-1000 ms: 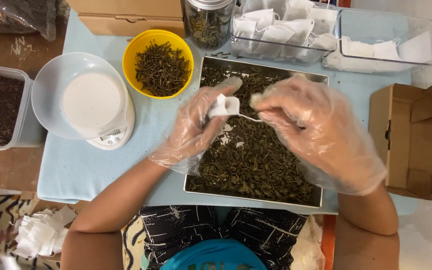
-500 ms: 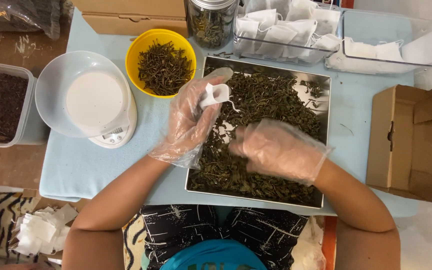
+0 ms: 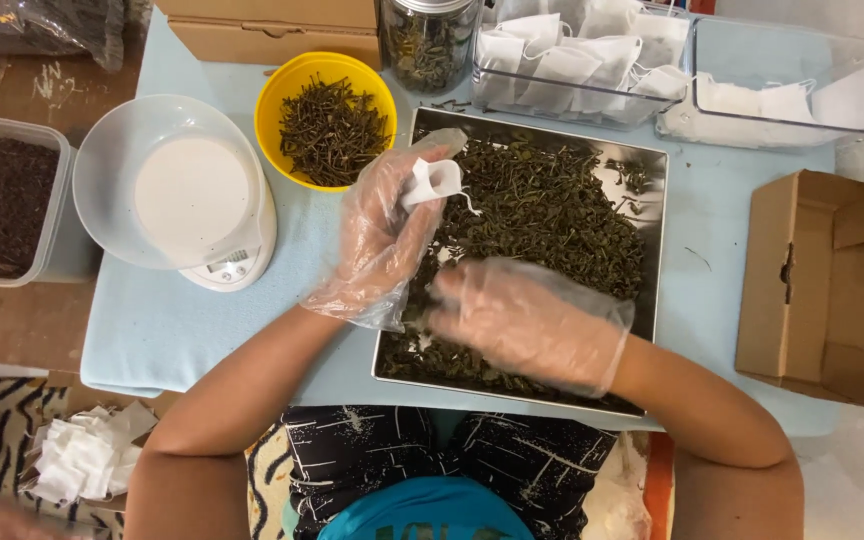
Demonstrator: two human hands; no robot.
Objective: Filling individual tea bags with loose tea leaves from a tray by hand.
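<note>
Head view, looking down. Left hand (image 3: 384, 238) in a clear plastic glove, raised over the left edge of the rectangular steel tray (image 3: 654, 240), fingers pinched on a small white paper tea bag (image 3: 429, 183) with its mouth held open and a thin string trailing to the right. Right hand (image 3: 527, 320), gloved likewise, lower and apart from the bag, palm down on the dried green tea leaves (image 3: 552, 215) at the tray's near part; whether closed on leaves, cannot tell. Just left of the bag, a yellow round bowl of dark twigs (image 3: 328, 125). Further left, a white kitchen scale (image 3: 184, 195) on the pale blue cloth.
</note>
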